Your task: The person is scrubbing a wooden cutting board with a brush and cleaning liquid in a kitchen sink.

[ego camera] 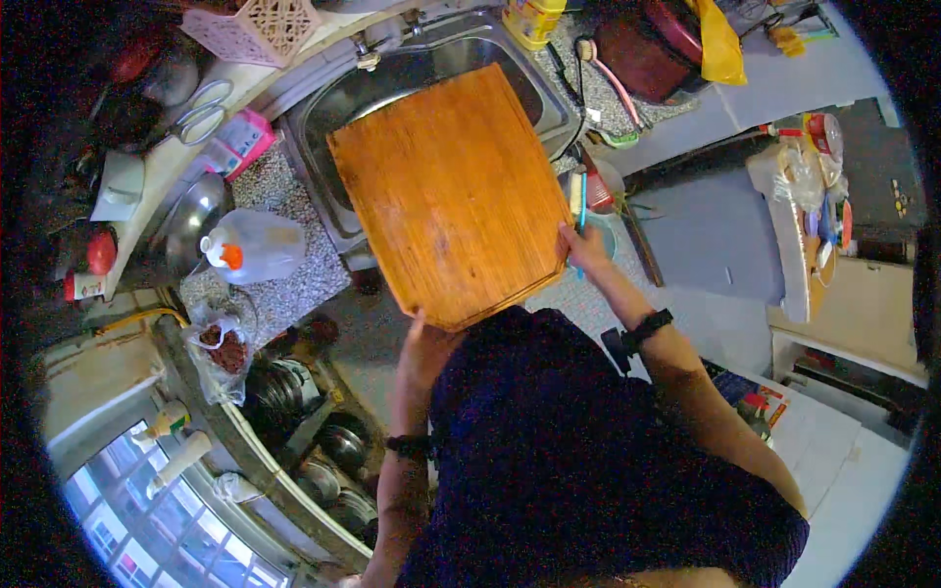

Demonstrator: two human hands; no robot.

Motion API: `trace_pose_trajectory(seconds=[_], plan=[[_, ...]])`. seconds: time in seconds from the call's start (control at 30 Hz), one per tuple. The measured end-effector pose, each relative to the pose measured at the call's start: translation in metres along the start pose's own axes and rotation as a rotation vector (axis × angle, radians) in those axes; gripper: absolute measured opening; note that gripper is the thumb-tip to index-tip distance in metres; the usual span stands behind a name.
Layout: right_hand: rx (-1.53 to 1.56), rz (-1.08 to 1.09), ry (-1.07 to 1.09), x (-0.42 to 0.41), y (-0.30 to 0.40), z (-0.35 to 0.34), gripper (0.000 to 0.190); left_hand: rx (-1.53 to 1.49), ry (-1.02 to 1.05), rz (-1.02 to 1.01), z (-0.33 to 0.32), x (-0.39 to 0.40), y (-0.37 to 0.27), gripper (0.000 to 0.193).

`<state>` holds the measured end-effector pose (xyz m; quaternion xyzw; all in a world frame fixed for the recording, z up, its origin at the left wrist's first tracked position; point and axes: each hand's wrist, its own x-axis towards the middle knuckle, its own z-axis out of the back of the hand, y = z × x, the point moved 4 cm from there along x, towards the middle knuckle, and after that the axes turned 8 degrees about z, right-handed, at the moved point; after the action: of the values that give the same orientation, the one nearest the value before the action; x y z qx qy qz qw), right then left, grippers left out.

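Note:
A large varnished wooden board (456,198) with cut corners is tilted over the stainless steel sink (316,110), covering much of its basin. My left hand (425,345) grips the board's near left corner, its thumb on the edge and the fingers hidden beneath. At the right edge, my right hand (587,248) holds the board near its cut corner. Right beside those fingers is a brush (577,192) with pale bristles and a blue handle. The handle shows above and below the hand; whether the fingers also hold it I cannot tell.
Left of the sink, a clear plastic jug (261,246) stands on the speckled counter (309,294). A plastic bag with reddish contents (224,349) hangs nearby. Beyond the sink's right side are a yellow bottle (534,22) and a pink-handled brush (610,77). Pans (345,441) fill a lower shelf.

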<state>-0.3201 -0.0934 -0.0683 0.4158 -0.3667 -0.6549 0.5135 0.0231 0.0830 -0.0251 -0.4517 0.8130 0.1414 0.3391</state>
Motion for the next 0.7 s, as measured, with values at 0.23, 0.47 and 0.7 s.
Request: trace_pose_trajectory(seconds=[0.23,0.47,0.7], plan=[[-0.471,0.758,-0.029,0.054,0.111,0.046,0.036,-0.155,-0.197,-0.28,0.001,0.048,0.06,0.05],[-0.997,0.86,0.423,0.122,0.156,-0.037,0.051,-0.337,-0.037,-0.357,-0.077,0.09,0.103,0.04],[-1.096,1.038,0.713,0.047,0.119,0.005,0.063,-0.297,-0.232,-0.516,-0.103,0.085,0.1,0.046]])
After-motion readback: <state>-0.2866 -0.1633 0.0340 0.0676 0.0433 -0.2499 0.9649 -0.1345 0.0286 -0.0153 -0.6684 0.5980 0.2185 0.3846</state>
